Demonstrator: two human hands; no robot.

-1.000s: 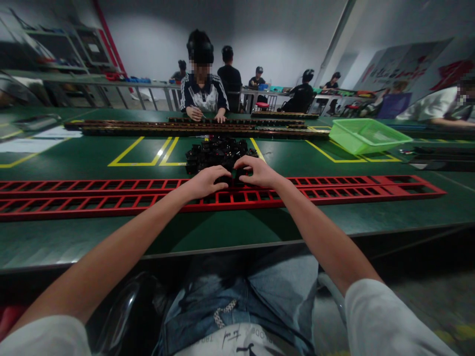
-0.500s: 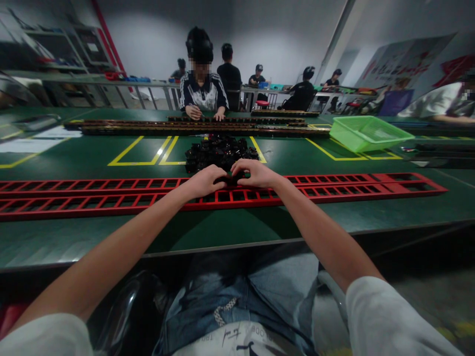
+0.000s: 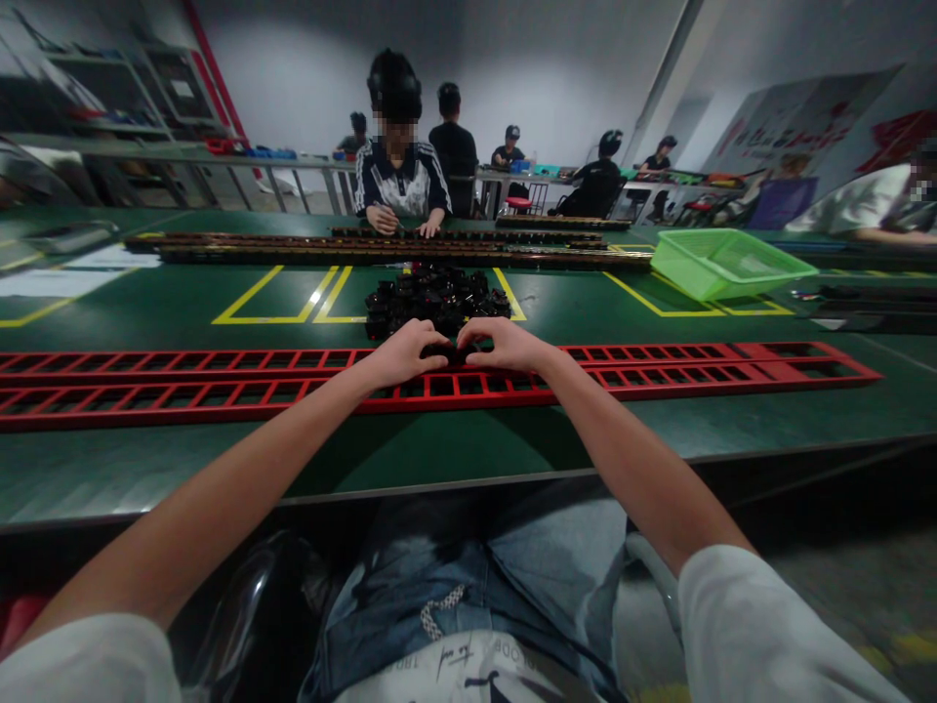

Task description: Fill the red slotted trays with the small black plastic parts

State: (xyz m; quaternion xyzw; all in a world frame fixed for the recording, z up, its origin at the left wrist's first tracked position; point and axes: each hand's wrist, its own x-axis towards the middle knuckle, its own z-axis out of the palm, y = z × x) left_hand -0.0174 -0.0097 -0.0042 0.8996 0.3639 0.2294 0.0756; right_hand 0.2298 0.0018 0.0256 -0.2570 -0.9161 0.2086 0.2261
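Observation:
Two long red slotted frames (image 3: 636, 379) lie side by side across the green table (image 3: 468, 449). Over their middle, my left hand (image 3: 406, 353) and my right hand (image 3: 505, 345) face each other, fingertips a short gap apart. Between them is a small black part (image 3: 455, 355) at the upper frame, with the fingers and thumb of both hands curved around its ends. Its outline is dark and hard to make out. Just beyond my hands sits a heap of glossy black parts (image 3: 439, 293).
A light green basket (image 3: 724, 264) stands at the back right. Long dark strips (image 3: 395, 252) lie across the table behind the heap. Opposite, a person (image 3: 402, 186) works with both hands on the table. White sheets (image 3: 65, 283) lie at the left.
Both hands stay at nearly the same place over the red frames, their fingers shifted very slightly. The person opposite has moved their hands a little.

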